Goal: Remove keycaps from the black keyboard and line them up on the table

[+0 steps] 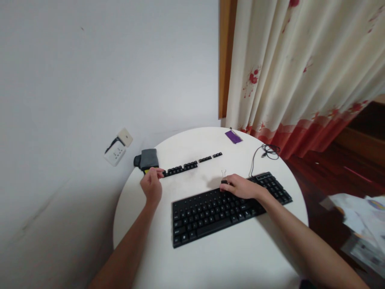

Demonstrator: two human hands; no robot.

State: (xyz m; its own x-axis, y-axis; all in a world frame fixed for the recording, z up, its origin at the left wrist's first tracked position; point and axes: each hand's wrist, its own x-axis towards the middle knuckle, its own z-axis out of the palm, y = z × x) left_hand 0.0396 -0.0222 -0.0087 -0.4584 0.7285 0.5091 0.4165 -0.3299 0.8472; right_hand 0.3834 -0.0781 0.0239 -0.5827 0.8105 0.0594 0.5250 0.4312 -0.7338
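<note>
Right hand (240, 186): positioned right of centre in the frame, over the upper edge of the black keyboard (216, 212). Fingers clasped around the dark handle of a wire keycap puller (224, 182), with both thin prongs pointing toward the top of the frame.

Left hand (152, 184): positioned left of centre, just beside the left end of a row of black keycaps (190, 165). Fingers bent, thumb and index finger close together; impossible to tell from this view whether grasping a keycap or merely touching the row.

Keyboard: located at lower centre, lying at a slant on the white round tabletop (186, 267), right end higher in the frame. Small, spaced studs along the upper edge; full-size keys below.

Keycaps: laid out in separate groups along a slanting line above the keyboard, from the left hand toward upper right.

At left edge of tabletop: grey pouch (149, 158), near the left hand, with a black object (137, 161) just beside, too small to identify.

At far edge, right of centre: purple card (234, 137). Farther right: coiled cable (271, 151), leading down to the keyboard.

Left of tabletop: wall socket (115, 153). Upper right: floral curtain (270, 72).
</note>
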